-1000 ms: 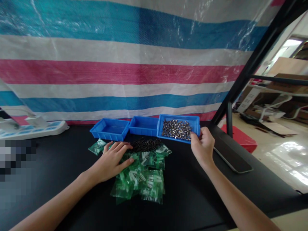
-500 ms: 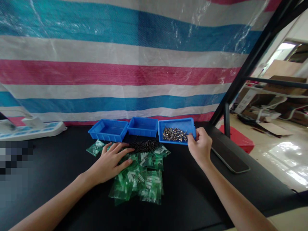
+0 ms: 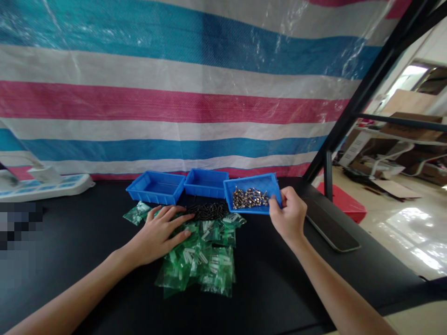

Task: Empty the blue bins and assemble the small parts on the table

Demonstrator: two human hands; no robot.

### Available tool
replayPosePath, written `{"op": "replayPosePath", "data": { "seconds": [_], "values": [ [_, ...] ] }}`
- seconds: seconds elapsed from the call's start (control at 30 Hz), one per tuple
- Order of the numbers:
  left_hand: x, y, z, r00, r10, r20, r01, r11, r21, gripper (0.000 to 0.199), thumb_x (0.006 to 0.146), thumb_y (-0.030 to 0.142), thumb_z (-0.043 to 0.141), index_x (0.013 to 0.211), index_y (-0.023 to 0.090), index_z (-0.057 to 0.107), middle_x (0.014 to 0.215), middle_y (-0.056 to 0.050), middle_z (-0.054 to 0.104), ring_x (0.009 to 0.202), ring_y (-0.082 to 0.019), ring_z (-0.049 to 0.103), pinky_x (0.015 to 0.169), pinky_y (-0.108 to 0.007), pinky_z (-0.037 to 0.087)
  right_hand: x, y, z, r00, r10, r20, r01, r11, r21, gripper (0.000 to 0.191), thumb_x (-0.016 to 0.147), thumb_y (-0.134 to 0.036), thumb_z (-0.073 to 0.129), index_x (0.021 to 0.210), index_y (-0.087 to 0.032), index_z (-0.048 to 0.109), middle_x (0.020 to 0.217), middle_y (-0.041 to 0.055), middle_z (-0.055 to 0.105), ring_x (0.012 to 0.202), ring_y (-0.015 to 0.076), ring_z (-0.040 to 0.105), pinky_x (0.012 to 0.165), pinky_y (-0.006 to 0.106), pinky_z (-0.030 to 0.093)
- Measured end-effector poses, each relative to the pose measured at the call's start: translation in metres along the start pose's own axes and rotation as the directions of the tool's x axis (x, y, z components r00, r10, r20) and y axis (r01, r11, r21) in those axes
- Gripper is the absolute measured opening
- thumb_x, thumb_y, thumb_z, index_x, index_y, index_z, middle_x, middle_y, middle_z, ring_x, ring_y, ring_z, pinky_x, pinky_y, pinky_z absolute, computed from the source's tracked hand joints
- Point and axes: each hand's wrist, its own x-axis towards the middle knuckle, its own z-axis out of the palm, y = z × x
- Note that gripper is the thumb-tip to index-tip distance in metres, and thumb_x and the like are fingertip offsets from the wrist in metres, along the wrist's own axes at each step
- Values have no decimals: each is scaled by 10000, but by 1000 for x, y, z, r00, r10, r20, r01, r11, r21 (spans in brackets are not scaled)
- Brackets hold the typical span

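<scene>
One tilted blue bin point(image 3: 267, 183) of shiny metal parts point(image 3: 248, 198): grips its right end in the right hand point(image 3: 289, 213), near dark pieces point(image 3: 211, 211), possibly screws. Rests the left hand point(image 3: 159, 233), loosely spread, on green packets point(image 3: 215, 266).

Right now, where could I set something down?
Bare table shows between the packets and right forearm, and between the power strip and left forearm. The middle is crowded: left hand on the packets, dark pieces beyond, then two bins and a third bin in the right hand. The pixelated left edge can't be judged.
</scene>
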Motion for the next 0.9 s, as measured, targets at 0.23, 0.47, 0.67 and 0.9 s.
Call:
{"op": "replayPosePath", "data": {
  "seconds": [0.23,0.47,0.67,0.9],
  "values": [
    [0,1,-3,1000,-3,25,3,1000,9,409,862,490,333,1240,362,424,1212,-41,479,1107,-265,423,943,-531,248,-7,-7,5,996,-94,-1,94,994,47,235,705,-113,449,582,-214,276,521,-56,292,439,95,324,453,228,280],
    [0,2,-2,1000,2,6,-3,1000,9,409,861,486,341,1239,358,431,1204,-50,490,1097,-268,425,925,-518,272,-13,-14,6,987,-162,26,159,983,92,240,694,-86,443,588,-215,270,526,-55,294,440,95,326,448,223,275],
    [1,1,-2,1000,4,1,-4,1000,-8,401,857,480,354,1233,368,436,1200,-36,492,1092,-275,434,919,-511,291,-14,-16,7,976,-217,27,213,971,113,257,694,-68,436,596,-216,250,522,-58,277,431,95,313,441,223,266],
    [1,1,-2,1000,4,8,-4,1000,-1,403,861,484,340,1230,361,440,1209,-43,484,1103,-268,425,920,-505,286,-15,-19,5,957,-288,44,278,948,152,250,686,-46,433,604,-214,268,542,-53,279,436,94,324,449,224,270]
  ]
}}
